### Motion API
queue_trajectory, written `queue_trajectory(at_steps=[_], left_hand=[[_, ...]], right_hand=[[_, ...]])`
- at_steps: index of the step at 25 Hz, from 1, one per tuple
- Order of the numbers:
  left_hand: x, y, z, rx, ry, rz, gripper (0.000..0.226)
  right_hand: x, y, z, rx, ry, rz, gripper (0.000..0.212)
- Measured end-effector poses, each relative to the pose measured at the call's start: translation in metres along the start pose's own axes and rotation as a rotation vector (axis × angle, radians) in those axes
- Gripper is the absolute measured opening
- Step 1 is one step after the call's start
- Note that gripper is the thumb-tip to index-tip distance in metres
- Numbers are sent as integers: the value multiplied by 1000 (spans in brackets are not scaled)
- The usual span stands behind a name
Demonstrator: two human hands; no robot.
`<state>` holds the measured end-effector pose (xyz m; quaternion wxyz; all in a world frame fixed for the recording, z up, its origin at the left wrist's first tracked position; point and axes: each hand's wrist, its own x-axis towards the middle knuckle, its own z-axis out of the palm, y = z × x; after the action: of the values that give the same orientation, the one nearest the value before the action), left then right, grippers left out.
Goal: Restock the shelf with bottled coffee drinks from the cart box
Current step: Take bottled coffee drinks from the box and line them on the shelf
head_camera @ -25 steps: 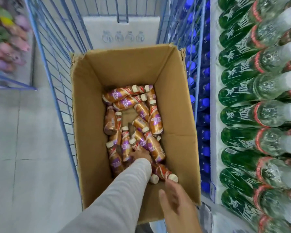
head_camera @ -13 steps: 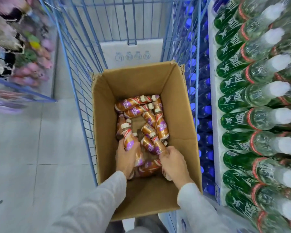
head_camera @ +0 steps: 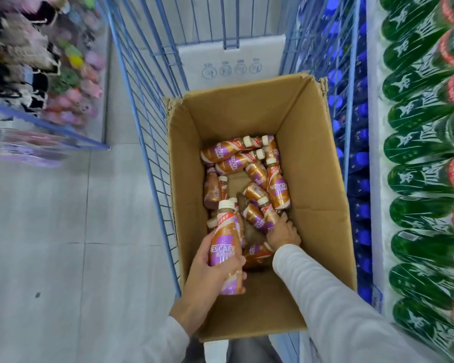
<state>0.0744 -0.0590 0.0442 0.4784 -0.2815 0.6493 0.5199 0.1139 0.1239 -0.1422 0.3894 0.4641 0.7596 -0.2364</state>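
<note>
While coffee bottles [head_camera: 247,163] are lying loose in the box [head_camera: 315,158], left hand [head_camera: 199,279] is gripping one bottle [head_camera: 223,247] by its left wall, right hand [head_camera: 283,234] is reaching among others, grip unclear, near end lying bare.

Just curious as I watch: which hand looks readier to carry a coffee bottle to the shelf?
Probably left: the left hand grips a raised coffee bottle; the right hand is down in the box.
</note>
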Motion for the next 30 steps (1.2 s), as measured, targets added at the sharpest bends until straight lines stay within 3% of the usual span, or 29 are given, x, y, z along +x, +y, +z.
queue_trajectory(at_steps=[2,6,8,12,17,27,30], left_hand=[[-12,8,-2,0,-26,0,71],[-42,30,-6,42,-29,92,70],[-58,43,-10,61,-86,145,67],[-87,65,-18,83,-255,285,44],[-130,73,-23,218,-514,476,48],[-263,12,30,619,-1045,610,44],[-303,-32,53,692,-1196,586,56]], right_hand=[[-18,3,-6,156,45,-58,83],[-89,1,-54,982,-70,-120,64],[-139,-1,-83,1234,-123,-156,56],[-239,5,-106,1575,62,-261,44],[-342,23,-93,1791,367,-212,67],[-520,118,-43,1925,820,-182,46],[-560,158,-20,1972,927,-156,38]])
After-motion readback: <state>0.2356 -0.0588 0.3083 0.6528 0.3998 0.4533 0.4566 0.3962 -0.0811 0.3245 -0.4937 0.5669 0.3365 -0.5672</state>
